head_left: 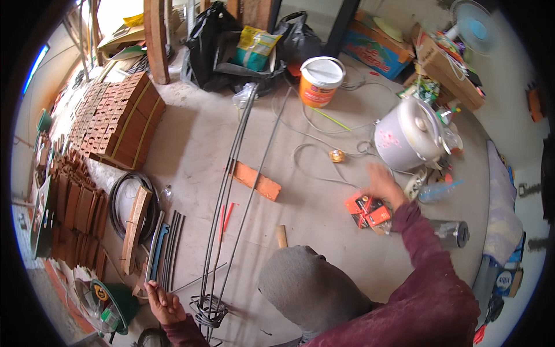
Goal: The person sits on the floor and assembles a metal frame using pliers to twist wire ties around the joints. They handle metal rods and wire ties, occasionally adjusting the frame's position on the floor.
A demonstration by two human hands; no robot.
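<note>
My left hand (166, 304) is at the lower left with its fingers curled. A thin metal rod (199, 277) appears to run out from it toward the long steel bars (226, 185). These bars lie along the floor, with a coil of wire (210, 311) around their near end. On the right, my right hand (384, 184) is blurred by motion, just above some small red-and-black boxes (370, 211); its fingers cannot be made out. A grey cloth-covered rounded form (312, 289) fills the lower middle, hiding part of a wooden handle (281, 236).
An orange brick (256, 180) lies by the bars. Stacked bricks (124, 124), a black hose coil (115, 214) and short rods (173, 248) are at left. An orange bucket (319, 87), cables (306, 156), a rice cooker (407, 136) and a metal flask (451, 233) stand or lie right.
</note>
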